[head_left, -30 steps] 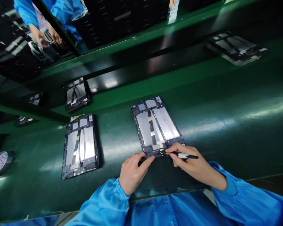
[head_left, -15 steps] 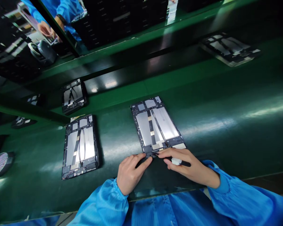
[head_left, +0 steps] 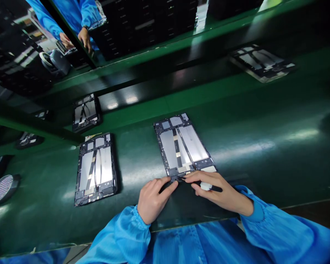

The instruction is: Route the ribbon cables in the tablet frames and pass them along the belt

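Observation:
An opened tablet (head_left: 169,150) lies on the green bench in front of me, its silvery inside and black ribbon cables facing up. My left hand (head_left: 155,200) holds its lower left corner, with the forefinger and thumb pressed at the edge. Between the fingers of my right hand (head_left: 220,190) is a pair of black tweezers (head_left: 216,189) with a white band. Their dark tips reach the tablet's bottom edge, close to my left thumb. What lies exactly under the tips is too small to make out.
Another opened tablet (head_left: 96,168) lies to the left, apparently stacked on others, with a further stack (head_left: 85,112) behind it. One more tablet (head_left: 261,62) is at the back right. A round device (head_left: 2,189) stands far left. Across the bench, a person in a blue sleeve (head_left: 89,13) works.
Both my hands and the tweezers stay almost in place at the tablet's lower edge. The view shifts slightly. Across the bench, the other person's hands have moved apart.

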Tool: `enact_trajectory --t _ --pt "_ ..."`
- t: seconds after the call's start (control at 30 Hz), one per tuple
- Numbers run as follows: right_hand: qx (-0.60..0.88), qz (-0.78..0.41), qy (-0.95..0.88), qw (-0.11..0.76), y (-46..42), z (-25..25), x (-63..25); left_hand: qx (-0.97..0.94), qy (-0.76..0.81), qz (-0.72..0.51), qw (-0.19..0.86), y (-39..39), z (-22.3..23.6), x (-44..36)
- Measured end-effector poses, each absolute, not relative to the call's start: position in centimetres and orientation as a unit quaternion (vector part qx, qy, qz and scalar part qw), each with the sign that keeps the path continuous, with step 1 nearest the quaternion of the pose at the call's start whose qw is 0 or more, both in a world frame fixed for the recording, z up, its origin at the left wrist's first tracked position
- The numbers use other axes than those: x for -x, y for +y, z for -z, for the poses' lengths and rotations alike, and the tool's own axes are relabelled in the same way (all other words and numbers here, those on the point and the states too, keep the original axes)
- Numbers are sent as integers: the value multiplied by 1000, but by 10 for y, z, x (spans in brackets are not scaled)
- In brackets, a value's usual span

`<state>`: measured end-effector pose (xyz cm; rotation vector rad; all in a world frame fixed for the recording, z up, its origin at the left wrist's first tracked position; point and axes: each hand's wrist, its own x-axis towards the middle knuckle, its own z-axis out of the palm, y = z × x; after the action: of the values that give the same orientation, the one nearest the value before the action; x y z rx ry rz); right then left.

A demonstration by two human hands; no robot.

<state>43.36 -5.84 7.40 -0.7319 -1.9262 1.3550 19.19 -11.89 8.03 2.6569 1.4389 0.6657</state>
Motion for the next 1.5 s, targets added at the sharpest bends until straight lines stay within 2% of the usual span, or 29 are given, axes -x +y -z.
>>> enact_trajectory --t 0.3,0.5,0.6,0.7,0.8,0.93,1.13,1.37,1.5 --pt "285 -526 -737 314 -57 -79 -431 -859 463 -217 14 -117 -79 -192" --pt "351 -643 -630 256 -60 -75 -436 -858 461 -224 18 -121 -82 -190" --pt "409 -674 -564 245 -66 -72 -442 -870 435 -227 55 -135 -86 -188" --pt "425 -669 -576 202 -75 -72 -444 -902 375 -192 90 -148 -88 -189" --pt "429 -602 -653 165 -81 -74 -441 -920 352 -154 80 -154 -87 -192" --pt "418 -515 -728 174 -83 -77 -435 -916 362 -150 84 -153 -85 -194" --pt "410 -512 -731 190 -88 -72 -428 -913 366 -159 86 -152 -84 -194" --pt "427 -640 -586 255 -64 -82 -434 -900 382 -176 115 -149 -88 -194" --pt "419 -658 -581 232 -22 -96 -427 -872 425 -215 116 -132 -91 -191"
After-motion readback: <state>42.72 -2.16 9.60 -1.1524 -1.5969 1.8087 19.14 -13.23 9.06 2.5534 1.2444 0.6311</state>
